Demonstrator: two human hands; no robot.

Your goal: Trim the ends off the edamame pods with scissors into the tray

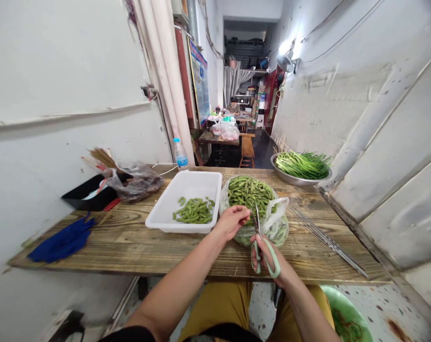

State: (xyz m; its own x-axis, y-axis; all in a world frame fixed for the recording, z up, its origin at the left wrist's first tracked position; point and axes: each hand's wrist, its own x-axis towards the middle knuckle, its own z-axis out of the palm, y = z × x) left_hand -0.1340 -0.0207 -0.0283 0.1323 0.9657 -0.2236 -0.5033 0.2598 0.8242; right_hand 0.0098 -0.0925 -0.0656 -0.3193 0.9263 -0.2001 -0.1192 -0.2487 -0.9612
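The scissors [257, 228] point to 12 o'clock over the bag [280, 222] of pods [249, 190], at the near middle of the table [129, 240]. My right hand [272, 261] grasps their green handles. My left hand [232, 221], at 9 o'clock from the blades, is pinched on the pods at the bag mouth. I judge that a pod end is being snipped, and the cut needs the tip steady between the blades. The tray [158, 219] of pods lies further toward 9 o'clock.

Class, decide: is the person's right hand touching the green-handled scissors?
Touching. The head view shows the right hand with its fingers threaded through the green handle loops of the scissors.
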